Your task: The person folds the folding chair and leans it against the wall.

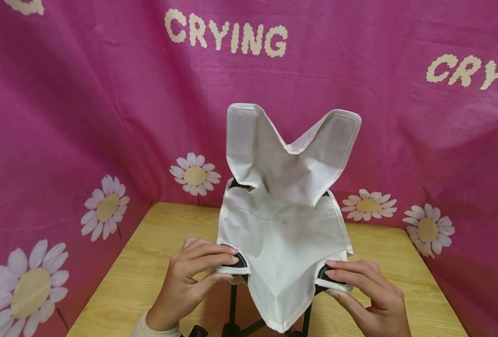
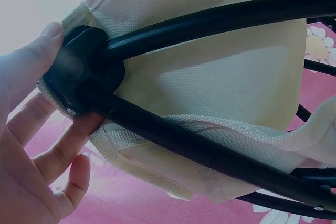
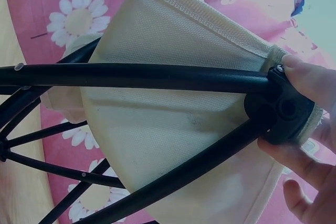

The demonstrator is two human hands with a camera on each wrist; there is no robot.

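Note:
A small folding chair stands in the middle of the head view, its white fabric seat (image 1: 280, 234) slung over a black tube frame (image 2: 210, 156). Two flaps of the white backrest (image 1: 291, 173) stick up at the far side. My left hand (image 1: 198, 271) pinches the near left corner, fingers on top of the black plastic joint (image 2: 79, 72) and thumb beneath. At the near right corner my right hand (image 1: 368, 290) grips the matching black joint (image 3: 283, 106) between thumb and fingers. Between the hands, the front tip of the fabric hangs down in a point.
The chair is over a light wooden table (image 1: 181, 224). A pink cloth (image 1: 147, 117) printed with daisies and lettering rises at the back and both sides. A short black piece (image 1: 198, 331) shows at the bottom edge, beside the left sleeve (image 1: 152, 327).

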